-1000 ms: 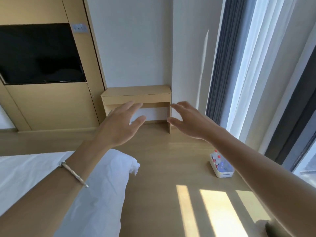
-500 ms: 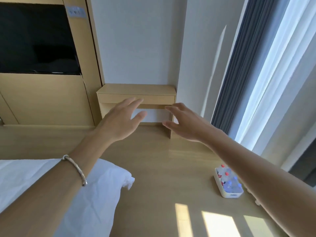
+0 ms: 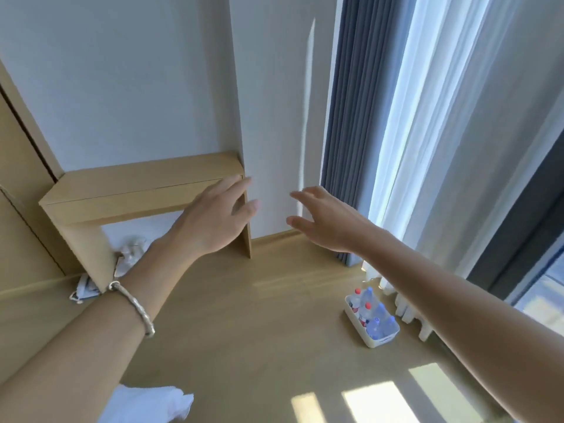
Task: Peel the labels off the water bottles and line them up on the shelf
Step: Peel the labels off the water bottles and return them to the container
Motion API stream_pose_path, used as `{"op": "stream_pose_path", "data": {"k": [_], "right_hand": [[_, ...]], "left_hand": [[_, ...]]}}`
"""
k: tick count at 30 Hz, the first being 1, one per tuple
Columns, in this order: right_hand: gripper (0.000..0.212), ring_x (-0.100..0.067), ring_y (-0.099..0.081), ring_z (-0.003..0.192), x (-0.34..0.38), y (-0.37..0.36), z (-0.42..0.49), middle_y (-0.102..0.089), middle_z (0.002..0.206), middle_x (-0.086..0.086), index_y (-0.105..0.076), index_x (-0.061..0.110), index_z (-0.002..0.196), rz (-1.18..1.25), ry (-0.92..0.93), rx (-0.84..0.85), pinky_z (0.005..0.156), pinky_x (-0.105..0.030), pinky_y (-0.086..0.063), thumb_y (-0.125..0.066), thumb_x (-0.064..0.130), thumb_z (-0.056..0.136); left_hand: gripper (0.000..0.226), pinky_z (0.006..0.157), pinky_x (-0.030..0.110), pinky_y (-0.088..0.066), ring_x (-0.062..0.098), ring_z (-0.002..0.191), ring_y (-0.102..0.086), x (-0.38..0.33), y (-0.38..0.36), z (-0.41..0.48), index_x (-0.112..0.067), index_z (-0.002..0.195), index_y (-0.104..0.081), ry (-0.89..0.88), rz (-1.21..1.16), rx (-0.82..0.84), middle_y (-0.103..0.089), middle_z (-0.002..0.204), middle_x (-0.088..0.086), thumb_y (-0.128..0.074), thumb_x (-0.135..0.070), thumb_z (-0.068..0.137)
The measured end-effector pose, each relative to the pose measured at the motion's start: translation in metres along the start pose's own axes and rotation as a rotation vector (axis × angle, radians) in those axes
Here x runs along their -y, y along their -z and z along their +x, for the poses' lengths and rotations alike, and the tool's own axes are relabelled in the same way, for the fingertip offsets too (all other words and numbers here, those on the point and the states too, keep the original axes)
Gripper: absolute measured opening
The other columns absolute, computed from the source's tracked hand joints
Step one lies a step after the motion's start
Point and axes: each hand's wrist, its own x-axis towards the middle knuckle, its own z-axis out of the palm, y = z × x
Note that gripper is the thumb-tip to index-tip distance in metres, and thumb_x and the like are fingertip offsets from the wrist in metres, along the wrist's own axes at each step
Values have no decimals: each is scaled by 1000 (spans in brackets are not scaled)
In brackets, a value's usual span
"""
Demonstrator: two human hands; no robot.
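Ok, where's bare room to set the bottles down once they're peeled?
The top of the wooden shelf is bare from the left wall panel to the white wall. The floor between the shelf's leg and the white bin is also open. Crowded: the bin, packed with water bottles, and under the shelf, where white slippers lie.

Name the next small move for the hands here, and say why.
Probably reach the right hand down to the white bin of water bottles on the floor: both hands, left hand included, are open and empty, and the bottles seem still unpicked.
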Motion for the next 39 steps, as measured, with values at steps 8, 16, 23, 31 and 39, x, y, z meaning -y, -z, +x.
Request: {"op": "stream_pose_path", "data": {"k": [8,16,23,31,39], "right_hand": [[61,-22,-53,123,-109,-8,121,-26,156,-4,-26,23,151,39,-48,-51,100,-37,-44,-43,48,98],[61,-23,-53,124,-232,21,255,-26,156,-5,-26,23,151,61,-71,-73,101,-39,-46,-43,48,98],[60,-23,-49,128,-320,13,317,-26,155,-4,-26,23,150,61,-156,-37,101,-40,-44,-42,49,98],[59,-21,-45,131,-430,29,367,-26,156,-1,-27,22,150,37,-411,-124,102,-36,-40,-43,46,99],[60,-22,-41,135,-541,51,392,-27,156,0,-28,25,150,-20,-897,-255,105,-41,-39,-45,47,98]], "left_hand": [[57,116,38,-19,11,148,-13,-1,-62,163,-35,152,-20,-78,52,64,-15,161,-11,-30,-53,99],[57,117,36,-20,9,147,-16,-18,-105,335,-35,152,-20,-86,44,95,-17,160,-13,-31,-52,98],[57,119,38,-20,10,147,-16,-34,-150,445,-31,153,-18,-151,29,182,-17,160,-10,-31,-50,100],[57,117,40,-21,13,147,-17,-69,-221,603,-35,152,-19,-363,-40,254,-18,160,-10,-32,-52,99],[59,120,39,-18,11,147,-20,-149,-291,764,-36,152,-19,-765,-133,432,-19,160,-12,-34,-53,98]]}}
